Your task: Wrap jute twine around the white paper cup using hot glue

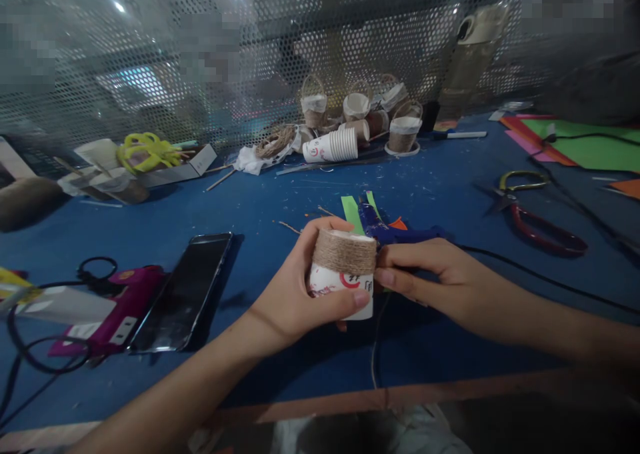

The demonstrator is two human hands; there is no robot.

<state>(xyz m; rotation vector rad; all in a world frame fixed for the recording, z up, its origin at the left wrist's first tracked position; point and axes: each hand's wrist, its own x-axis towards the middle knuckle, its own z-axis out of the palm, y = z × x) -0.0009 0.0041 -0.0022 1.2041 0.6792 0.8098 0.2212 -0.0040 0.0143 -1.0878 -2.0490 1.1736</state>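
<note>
My left hand (295, 294) is wrapped round a white paper cup (327, 281) with red and black print, tilted a little. Brown twine (345, 252) is wound in tight rows round the cup's wider end. At the cup's right side, my right hand (425, 271) is closed, thumb and forefinger pinching the twine against the wall. A loose strand (375, 361) hangs below towards the table's front edge. Just behind the cup lies a blue glue gun (383, 231), partly hidden by the cup and my right hand, with green paper strips (351, 211) beside it.
A phone (187, 294) and a purple power strip (120, 307) with cables lie at the left. Red-handled cutters (535, 221) and coloured paper (590, 144) are at the right. Stacked paper cups (335, 145) and small twine baskets (404, 134) stand by the perforated screen (225, 87).
</note>
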